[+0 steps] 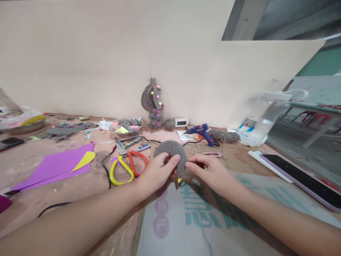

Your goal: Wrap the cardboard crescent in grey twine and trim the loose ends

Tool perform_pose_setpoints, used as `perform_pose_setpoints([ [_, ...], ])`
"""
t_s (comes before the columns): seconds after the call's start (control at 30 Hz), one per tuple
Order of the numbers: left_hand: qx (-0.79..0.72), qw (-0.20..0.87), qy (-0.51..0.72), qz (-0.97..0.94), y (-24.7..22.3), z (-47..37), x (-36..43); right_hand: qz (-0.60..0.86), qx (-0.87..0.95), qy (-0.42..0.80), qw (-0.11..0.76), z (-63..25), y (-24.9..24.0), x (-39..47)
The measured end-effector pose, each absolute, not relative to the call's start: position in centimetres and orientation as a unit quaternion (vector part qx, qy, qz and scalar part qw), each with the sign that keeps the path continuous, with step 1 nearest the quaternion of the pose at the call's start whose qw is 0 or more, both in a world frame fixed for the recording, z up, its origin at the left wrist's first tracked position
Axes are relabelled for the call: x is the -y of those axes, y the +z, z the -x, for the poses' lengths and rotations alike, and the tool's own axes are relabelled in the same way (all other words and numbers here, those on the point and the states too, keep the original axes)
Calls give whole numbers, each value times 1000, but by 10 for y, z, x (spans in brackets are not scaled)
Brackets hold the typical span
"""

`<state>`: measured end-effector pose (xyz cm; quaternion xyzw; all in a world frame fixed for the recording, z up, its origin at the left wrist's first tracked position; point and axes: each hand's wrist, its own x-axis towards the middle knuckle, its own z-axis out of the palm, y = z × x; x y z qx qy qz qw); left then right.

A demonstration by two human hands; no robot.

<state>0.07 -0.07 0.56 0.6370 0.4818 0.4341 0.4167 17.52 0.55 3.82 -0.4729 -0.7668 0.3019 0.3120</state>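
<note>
A grey, ridged crescent-shaped piece (172,147), which looks wrapped in cord, is held up over a printed sheet (170,234). My left hand (162,170) grips its left and lower part, thumb on the near face. At the piece's right edge, my right hand (205,170) has thumb and forefinger pinched together; anything between them is too small to make out. A small yellow bit (179,180) shows at the bottom of the piece. Scissors with one yellow and one red handle (122,172) lie just left of my left hand.
Behind stand a grey ornament with coloured beads (152,101), a blue glue gun (201,133), a cord bundle (224,136) and a white timer (181,122). Purple sheets (55,165) lie left. A clear bottle (259,119) and a phone (306,177) are right.
</note>
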Motion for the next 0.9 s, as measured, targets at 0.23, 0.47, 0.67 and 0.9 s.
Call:
perform_pose_setpoints([
  [0.23,-509,353,388,-683,10,-2,2,466,756,340,309,-176,38,-1],
  [0.47,-541,335,432,-639,10,-1,-2,488,728,263,403,-211,53,-34],
  [0.67,-532,369,446,-618,8,0,-5,498,733,247,392,-222,53,-41],
  [0.9,-532,395,441,-605,8,-1,-4,460,766,313,321,-191,32,2],
])
